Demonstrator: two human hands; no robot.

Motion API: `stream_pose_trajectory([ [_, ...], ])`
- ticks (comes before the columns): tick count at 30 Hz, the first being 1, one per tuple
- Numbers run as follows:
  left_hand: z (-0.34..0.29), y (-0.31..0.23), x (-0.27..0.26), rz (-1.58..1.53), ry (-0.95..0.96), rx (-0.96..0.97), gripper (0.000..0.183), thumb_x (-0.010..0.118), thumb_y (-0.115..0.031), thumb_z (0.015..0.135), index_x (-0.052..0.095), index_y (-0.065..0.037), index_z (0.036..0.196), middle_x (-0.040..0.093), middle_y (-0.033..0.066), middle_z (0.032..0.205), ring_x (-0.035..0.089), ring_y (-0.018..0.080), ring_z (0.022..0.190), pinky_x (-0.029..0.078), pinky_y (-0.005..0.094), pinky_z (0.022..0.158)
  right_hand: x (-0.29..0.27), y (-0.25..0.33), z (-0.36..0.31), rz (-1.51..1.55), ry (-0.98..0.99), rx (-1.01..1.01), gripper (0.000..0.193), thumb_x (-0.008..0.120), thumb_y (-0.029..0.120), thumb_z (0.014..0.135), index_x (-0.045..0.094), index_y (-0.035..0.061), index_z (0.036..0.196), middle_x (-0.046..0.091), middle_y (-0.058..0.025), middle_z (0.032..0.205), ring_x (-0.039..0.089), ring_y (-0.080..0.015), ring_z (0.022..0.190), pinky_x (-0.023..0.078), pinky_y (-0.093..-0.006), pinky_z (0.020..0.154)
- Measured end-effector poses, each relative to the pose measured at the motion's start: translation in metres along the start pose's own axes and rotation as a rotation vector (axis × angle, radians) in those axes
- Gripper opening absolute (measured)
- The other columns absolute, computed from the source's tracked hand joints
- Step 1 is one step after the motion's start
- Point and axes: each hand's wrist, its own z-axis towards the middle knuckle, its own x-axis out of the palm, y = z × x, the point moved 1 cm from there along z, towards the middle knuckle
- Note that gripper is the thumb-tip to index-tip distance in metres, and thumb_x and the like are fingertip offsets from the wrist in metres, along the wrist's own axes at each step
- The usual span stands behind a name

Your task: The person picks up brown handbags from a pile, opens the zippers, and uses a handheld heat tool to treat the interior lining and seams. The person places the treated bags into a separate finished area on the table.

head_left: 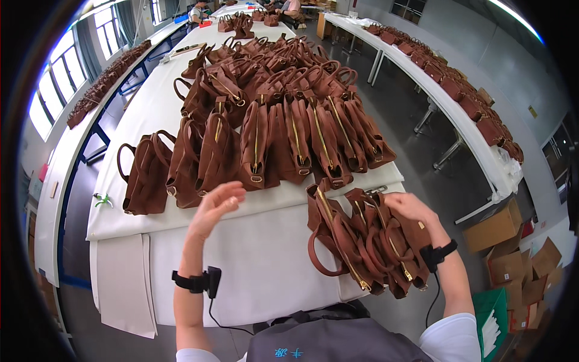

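Note:
My left hand [216,208] is raised over the near part of the table, fingers loosely curved and empty. It is in front of a brown leather handbag [218,154] that stands in the row. At the right front corner, my right hand [411,209] has its fingers curled over the edge of a brown handbag [409,232], partly hiding it. Against that one lean other handbags [330,226], with gold zippers and looped handles pointing toward me. A metal clasp [377,189] shows beside my right fingers.
Behind the front row, many more brown handbags [265,66] crowd the white table [253,265]. Side tables [476,130] carry further rows of bags. Cardboard boxes [506,265] and a green crate [491,320] stand at right. A small green tool [102,200] lies left. People work far off.

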Motion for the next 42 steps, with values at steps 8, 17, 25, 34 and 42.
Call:
stream_pose_trajectory([
  [8,0.104,-0.023,-0.131,0.817,-1.048,0.320,0.061,0.067,-0.024,0.078,0.044,0.005,0.127,0.042,0.0245,0.134,0.035,0.0355,0.129,0.028,0.0418,0.108,-0.116,0.002,0.164,0.326,-0.689,-0.079,0.077,0.047,0.059,0.087,0.044,-0.0056,0.130,0.049,-0.0242,0.130,0.045,-0.0320,0.124,0.034,-0.0360,0.103],
  [17,0.151,-0.017,-0.141,0.678,-0.896,0.000,0.079,0.072,-0.041,0.074,0.044,0.011,0.126,0.063,0.0109,0.090,0.059,0.0216,0.084,0.045,0.0313,0.079,-0.083,0.071,0.255,0.547,-0.483,-0.104,0.092,0.044,0.069,0.082,0.032,-0.0013,0.140,0.033,-0.0236,0.143,0.031,-0.0332,0.134,0.027,-0.0403,0.108],
  [25,0.213,0.014,0.008,0.140,-0.213,-0.015,0.057,0.071,-0.021,0.074,0.049,0.009,0.117,0.058,0.0144,0.108,0.055,0.0204,0.099,0.044,0.0296,0.085,-0.052,0.200,0.223,0.621,-0.222,-0.532,0.110,0.056,0.071,0.073,0.012,0.0006,0.146,0.022,-0.0242,0.148,0.020,-0.0322,0.139,0.020,-0.0387,0.111],
  [34,0.215,0.024,0.048,0.129,-0.245,0.011,0.055,0.057,0.002,0.064,0.047,0.008,0.117,0.057,0.0151,0.106,0.054,0.0224,0.102,0.043,0.0300,0.087,-0.020,0.234,0.261,0.318,-0.284,-0.294,0.121,0.075,0.071,0.048,0.034,0.0021,0.139,0.042,-0.0268,0.135,0.040,-0.0390,0.126,0.036,-0.0419,0.103],
  [42,0.188,0.027,0.057,0.592,-0.122,0.137,0.075,0.065,-0.011,0.060,0.029,0.014,0.121,0.050,0.0365,0.104,0.049,0.0462,0.106,0.041,0.0461,0.090,-0.009,0.242,0.285,0.234,-0.257,-0.183,0.089,0.077,0.047,0.049,0.050,0.0091,0.126,0.057,-0.0162,0.121,0.055,-0.0296,0.113,0.044,-0.0369,0.093],
])
